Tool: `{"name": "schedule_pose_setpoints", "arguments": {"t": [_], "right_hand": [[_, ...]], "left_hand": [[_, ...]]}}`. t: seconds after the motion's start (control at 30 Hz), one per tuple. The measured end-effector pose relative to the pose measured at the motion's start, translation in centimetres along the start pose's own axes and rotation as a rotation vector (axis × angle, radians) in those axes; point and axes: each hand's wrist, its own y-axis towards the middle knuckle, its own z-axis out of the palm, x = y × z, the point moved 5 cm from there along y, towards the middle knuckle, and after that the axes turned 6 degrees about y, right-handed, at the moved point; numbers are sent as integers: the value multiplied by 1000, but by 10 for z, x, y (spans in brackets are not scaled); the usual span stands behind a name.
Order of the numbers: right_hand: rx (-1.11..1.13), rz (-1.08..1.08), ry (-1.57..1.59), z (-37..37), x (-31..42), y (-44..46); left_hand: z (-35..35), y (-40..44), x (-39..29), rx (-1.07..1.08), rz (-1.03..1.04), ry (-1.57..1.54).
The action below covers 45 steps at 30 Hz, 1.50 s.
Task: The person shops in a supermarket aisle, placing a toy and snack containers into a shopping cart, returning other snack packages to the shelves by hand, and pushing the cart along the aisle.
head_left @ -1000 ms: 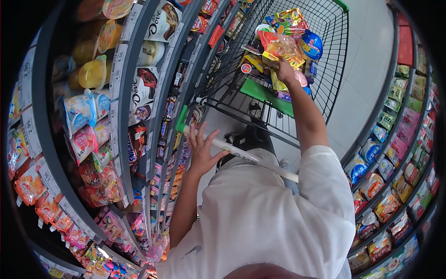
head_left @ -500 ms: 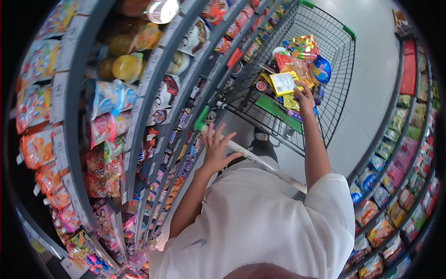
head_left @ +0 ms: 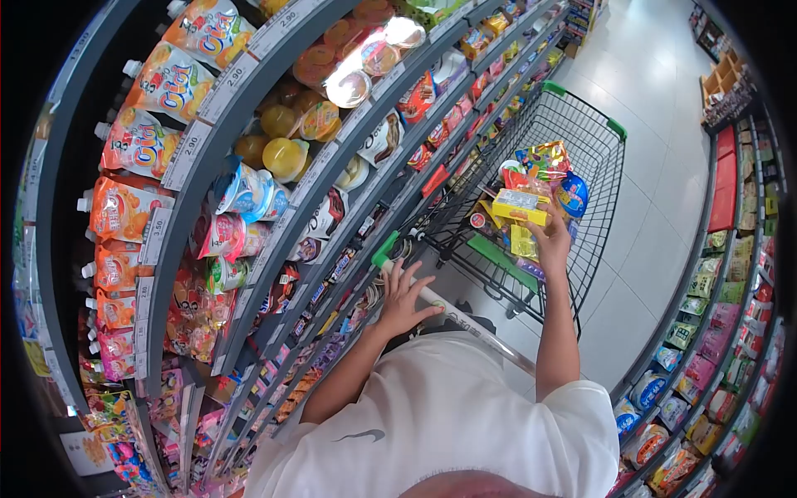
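My right hand (head_left: 552,241) is over the shopping cart (head_left: 610,178), its fingers closed on the right end of a yellow box (head_left: 520,217) with a pale label on top. Under and around that box lie a blue round package (head_left: 572,196), a shiny multicoloured bag (head_left: 548,158) and a smaller yellow pack (head_left: 523,242). My left hand (head_left: 405,299) rests at the cart's white handle (head_left: 477,328), near its green end (head_left: 385,249). Its fingers are spread and hold nothing.
Close on the left, a tall shelf rack (head_left: 195,149) holds drink pouches (head_left: 170,83), jelly cups (head_left: 285,159) and bagged sweets. Another shelf of small snack bags (head_left: 652,390) runs along the right. Pale tiled floor (head_left: 647,141) lies beyond the cart.
The yellow box has tipped, so its side now faces me more than its labelled top. My view has shifted, showing more of the left shelf and aisle. My left hand stays at the handle.
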Motion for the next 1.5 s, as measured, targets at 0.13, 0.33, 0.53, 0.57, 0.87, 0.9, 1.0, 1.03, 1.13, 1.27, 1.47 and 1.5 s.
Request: {"name": "schedule_pose_setpoints", "arguments": {"t": [0.13,0.33,0.53,0.57,0.87,0.9,1.0,1.03,1.13,1.27,1.47,1.5], "right_hand": [[-136,70,-156,-18,36,-3],[-127,287,78,-40,41,-15],[-135,348,-151,-55,25,-40],[-123,359,-260,-58,8,-42],[268,404,-858,-7,-82,-41],[298,405,-701,0,-100,-41],[397,628,-16,22,-138,-51],[419,657,-40,22,-128,-54],[485,669,-88,14,-117,-53],[500,473,-211,2,-122,-54],[395,323,-555,-7,-43,-78],[371,308,-636,-6,-31,-81]], "left_hand": [[4,8,-5,12,3,-7],[14,13,-7,-77,102,4],[16,15,-4,-85,138,-20],[16,15,-5,-81,133,-21],[18,16,-5,-83,129,-23],[18,17,-5,-83,130,-24],[20,17,-4,-78,122,-21],[21,18,-3,-76,120,-17],[21,23,-3,-64,110,-17],[22,29,-4,-66,109,-28],[14,41,-10,-87,113,66],[10,46,-13,-95,122,93]]}}
